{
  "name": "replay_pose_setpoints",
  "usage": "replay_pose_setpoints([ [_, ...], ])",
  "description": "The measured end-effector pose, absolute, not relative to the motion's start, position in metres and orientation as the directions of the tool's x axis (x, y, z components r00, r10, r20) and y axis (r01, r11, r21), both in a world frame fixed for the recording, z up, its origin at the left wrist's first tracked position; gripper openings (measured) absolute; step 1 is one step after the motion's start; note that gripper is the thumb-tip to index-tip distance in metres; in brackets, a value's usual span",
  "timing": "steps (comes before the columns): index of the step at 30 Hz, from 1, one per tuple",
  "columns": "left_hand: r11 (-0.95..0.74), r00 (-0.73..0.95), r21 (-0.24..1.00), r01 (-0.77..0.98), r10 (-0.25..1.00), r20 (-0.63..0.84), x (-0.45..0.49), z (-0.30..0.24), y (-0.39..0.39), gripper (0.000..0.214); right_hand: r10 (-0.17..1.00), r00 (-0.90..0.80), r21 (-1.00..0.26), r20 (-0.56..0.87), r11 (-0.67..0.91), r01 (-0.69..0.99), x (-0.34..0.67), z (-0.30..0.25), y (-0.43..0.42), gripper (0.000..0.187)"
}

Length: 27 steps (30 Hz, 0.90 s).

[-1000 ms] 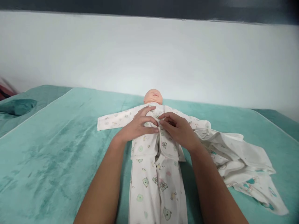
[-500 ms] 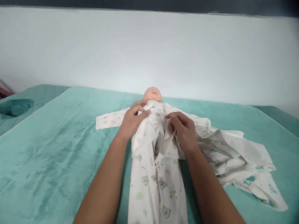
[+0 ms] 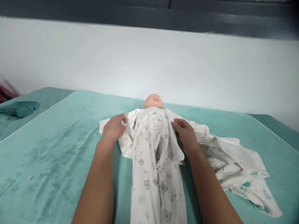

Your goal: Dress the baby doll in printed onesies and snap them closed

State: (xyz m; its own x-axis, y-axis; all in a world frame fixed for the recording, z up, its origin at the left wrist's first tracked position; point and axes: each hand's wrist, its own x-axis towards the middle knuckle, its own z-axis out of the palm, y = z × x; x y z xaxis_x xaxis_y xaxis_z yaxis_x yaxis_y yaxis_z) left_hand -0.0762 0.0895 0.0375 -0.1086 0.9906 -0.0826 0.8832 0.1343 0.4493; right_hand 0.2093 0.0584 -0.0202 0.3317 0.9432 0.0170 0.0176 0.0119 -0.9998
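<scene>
doll: a face-up baby doll with a rounded, pink plastic head (image 3: 153,101) is laid mid-view on a teal plush sheet (image 3: 67,155), with its head toward the white wall (image 3: 149,62).
jacket: a white cloth jacket printed with small animals (image 3: 174,149) is worn by the doll, its front parted.
left side: the jacket's loose left front panel (image 3: 125,143) is met by the left hand (image 3: 114,127); its fingers are curled there, but whether cloth is pinched cannot be told.
right side: the edge of the right front panel (image 3: 171,137) is pinched between thumb and forefinger of the right hand (image 3: 185,133).
underneath: a white printed cloth garment with long legs (image 3: 145,189) is exposed between the panels.
handling: the panels are probably best kept level and spread evenly, by their edges only; the thin cloth may crease or catch the layer beneath if tugged.
sleeves: strain on the sleeve seams is best avoided, so that the arms are not dragged.
pile: crumpled white printed clothing (image 3: 240,165) is left beside the right forearm, best kept apart from the jacket.
</scene>
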Motion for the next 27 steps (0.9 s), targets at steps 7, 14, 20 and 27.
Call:
replay_pose_setpoints([
  [7,0.213,-0.209,0.347,0.913,0.977,-0.047,-0.087,0.038,0.085,0.041,0.893,0.434,-0.943,0.122,-0.032,0.332,0.238,-0.029,0.054,0.043],
  [14,-0.154,-0.016,0.387,0.909,0.915,0.403,-0.058,0.031,0.088,0.041,0.892,0.427,-0.633,0.148,-0.246,0.734,0.31,-0.036,0.028,0.036],
  [20,-0.278,0.148,0.312,0.908,0.912,0.384,-0.033,0.006,0.105,0.035,0.815,0.561,-0.518,0.144,-0.422,0.744,0.341,-0.046,0.007,0.036],
  [27,-0.064,-0.045,0.339,0.938,0.952,0.304,-0.046,0.001,0.121,0.036,0.892,0.21,-0.609,0.399,0.087,0.788,0.224,0.018,0.025,0.026],
])
